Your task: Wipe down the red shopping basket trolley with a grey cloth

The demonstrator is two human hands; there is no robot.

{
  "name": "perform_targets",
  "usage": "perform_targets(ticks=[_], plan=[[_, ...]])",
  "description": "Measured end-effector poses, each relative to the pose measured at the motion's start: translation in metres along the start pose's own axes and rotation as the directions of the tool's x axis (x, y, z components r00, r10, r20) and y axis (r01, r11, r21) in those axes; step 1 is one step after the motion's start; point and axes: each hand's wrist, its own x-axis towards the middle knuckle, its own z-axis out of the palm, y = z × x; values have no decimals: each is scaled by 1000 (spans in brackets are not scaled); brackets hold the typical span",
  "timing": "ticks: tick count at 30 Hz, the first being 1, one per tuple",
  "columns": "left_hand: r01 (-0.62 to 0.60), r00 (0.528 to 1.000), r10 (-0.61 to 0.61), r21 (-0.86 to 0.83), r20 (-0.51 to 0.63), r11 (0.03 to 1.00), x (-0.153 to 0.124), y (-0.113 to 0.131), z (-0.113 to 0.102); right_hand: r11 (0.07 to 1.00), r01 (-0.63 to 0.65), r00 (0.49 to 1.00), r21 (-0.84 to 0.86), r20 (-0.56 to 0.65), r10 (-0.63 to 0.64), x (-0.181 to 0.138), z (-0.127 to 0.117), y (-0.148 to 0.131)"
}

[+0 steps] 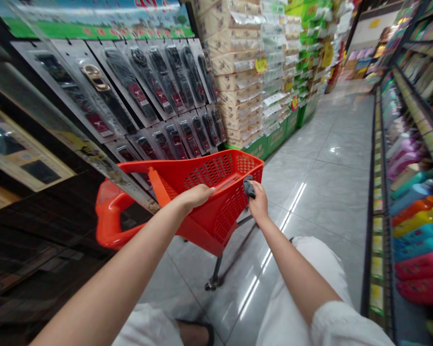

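Note:
In front of me stands a red plastic shopping cart (pixel 202 216) with perforated basket walls and a thick red handle at its left end. My left hand (pixel 198 194) is closed over the near rim of the basket, thumb on top, the other fingers hidden behind the wall. A bunched dark grey cloth (pixel 249 186) is pinched in my right hand (pixel 259 204). It touches the outside of the basket near the front right corner. Only the bare inner bottom and perforated far wall of the basket show.
Belts in clear packs (pixel 162 77) hang on a display behind the cart. Stacked tissue packs (pixel 238 86) line the aisle beyond. On the right, a shelf holds colourful bottles (pixel 418 230). Grey tiled floor (pixel 332 192) runs between them. A slanted post (pixel 94 149) stands at left.

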Motion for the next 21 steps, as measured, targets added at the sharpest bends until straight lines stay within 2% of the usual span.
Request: perform_targets(ticks=[3, 9, 13, 16, 18, 21], plan=[[50, 998, -51, 28, 29, 998, 5, -1, 1, 995, -21, 999, 99, -41, 26, -3, 12, 3], [28, 999, -32, 90, 33, 995, 7, 5, 2, 999, -20, 996, 48, -82, 24, -44, 41, -26], [20, 999, -26, 152, 37, 988, 6, 9, 2, 988, 142, 989, -53, 56, -139, -65, 40, -44], [12, 999, -18, 173, 33, 985, 7, 10, 2, 962, 271, 953, -19, 147, -265, -61, 31, -39], [-1, 999, -5, 186, 33, 983, 8, 11, 3, 973, 231, 964, 0, 133, -229, -49, 26, -27], [9, 999, -17, 235, 33, 972, 11, 14, 4, 998, 30, 997, 50, 63, -33, -32, 24, -8]])
